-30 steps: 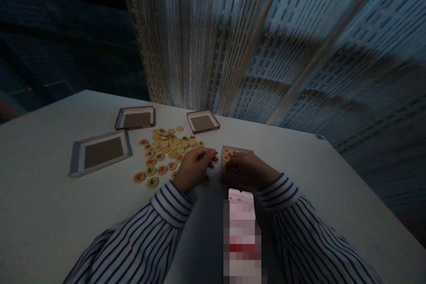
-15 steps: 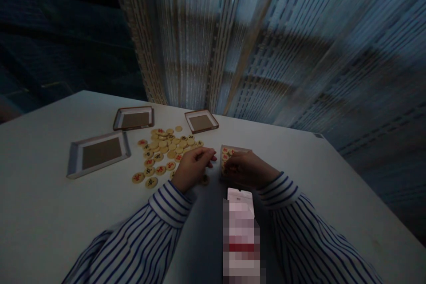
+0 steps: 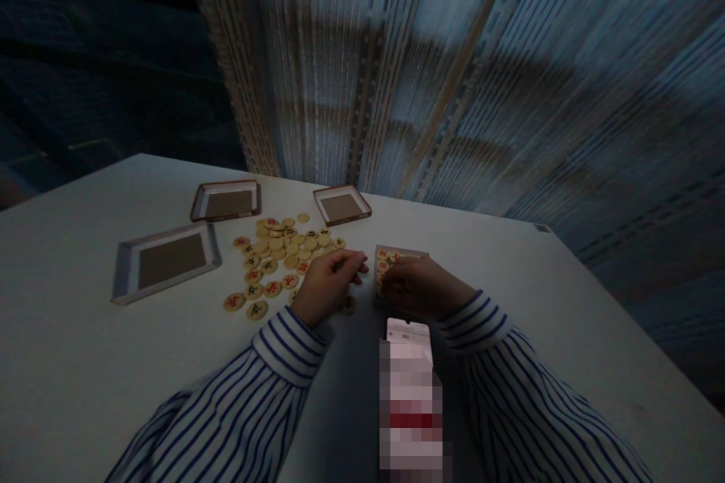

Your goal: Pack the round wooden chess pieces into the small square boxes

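Several round wooden pieces with red or black characters lie scattered on the white table. My left hand is at their right edge, fingers curled together; anything between the fingertips is too small to make out. My right hand is over a small box holding pieces with red characters, its fingers bent down into it. The fingertips and whatever they grip are hidden in shadow. Just below the box lies a phone, its screen lit and mostly blurred out.
Three shallow trays stand beyond the pieces: a grey one at the left, a brown-edged one behind it, and a smaller one at the back middle. A string curtain hangs behind the table.
The view has shifted very slightly. Both hands keep nearly the same places and poses.
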`<state>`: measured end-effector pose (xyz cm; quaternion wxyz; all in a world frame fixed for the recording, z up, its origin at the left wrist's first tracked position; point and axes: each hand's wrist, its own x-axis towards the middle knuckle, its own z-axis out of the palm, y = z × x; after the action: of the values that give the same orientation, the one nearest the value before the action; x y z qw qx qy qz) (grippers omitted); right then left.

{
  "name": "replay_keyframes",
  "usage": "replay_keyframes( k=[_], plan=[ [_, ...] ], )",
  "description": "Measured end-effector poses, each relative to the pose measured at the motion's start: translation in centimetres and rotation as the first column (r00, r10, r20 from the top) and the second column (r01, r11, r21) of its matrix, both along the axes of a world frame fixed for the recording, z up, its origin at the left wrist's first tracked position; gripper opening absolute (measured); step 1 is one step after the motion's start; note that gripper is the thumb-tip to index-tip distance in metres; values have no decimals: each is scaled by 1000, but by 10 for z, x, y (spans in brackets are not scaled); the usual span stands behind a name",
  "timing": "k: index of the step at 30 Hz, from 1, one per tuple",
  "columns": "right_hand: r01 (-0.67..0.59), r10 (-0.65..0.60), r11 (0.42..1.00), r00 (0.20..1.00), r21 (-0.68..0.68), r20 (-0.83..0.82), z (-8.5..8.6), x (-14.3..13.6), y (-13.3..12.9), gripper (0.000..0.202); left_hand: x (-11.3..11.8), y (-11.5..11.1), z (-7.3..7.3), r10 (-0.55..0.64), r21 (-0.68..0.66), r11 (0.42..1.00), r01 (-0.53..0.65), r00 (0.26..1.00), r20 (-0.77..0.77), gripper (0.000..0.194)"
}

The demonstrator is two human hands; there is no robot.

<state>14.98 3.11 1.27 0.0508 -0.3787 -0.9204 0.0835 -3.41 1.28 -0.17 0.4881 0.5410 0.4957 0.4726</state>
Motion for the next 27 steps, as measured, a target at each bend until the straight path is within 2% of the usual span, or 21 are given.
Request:
replay_keyframes(
  k=[6, 9, 12, 15, 18, 27],
  plan=[
    [27, -27, 1000, 999, 12, -27, 7, 5, -1, 17, -1, 1, -1, -5, 19, 1000, 5, 1000, -4, 29],
    [121, -114, 990, 989, 75, -90, 15, 10, -1, 11, -1, 1, -1, 6, 18, 1000, -6, 1000, 1, 29],
    [291, -217, 924, 933, 246, -287, 23, 11, -3, 8, -1, 1, -3, 17, 33, 999, -17, 1000, -11, 27],
    [419, -206, 835, 838, 355, -506, 28, 8, -7, 10, -2, 1, -8, 31, 71, 997, -27, 998, -58, 26],
    [442, -165, 810, 802, 385, -574, 31, 5, -12, 12, -2, 1, -14, 50, 158, 987, -24, 986, -161, 22],
    [431, -134, 805, 802, 407, -582, 39, 3, -22, 13, -3, 0, -16, 125, 338, 941, 7, 922, -368, 16]
  ],
)
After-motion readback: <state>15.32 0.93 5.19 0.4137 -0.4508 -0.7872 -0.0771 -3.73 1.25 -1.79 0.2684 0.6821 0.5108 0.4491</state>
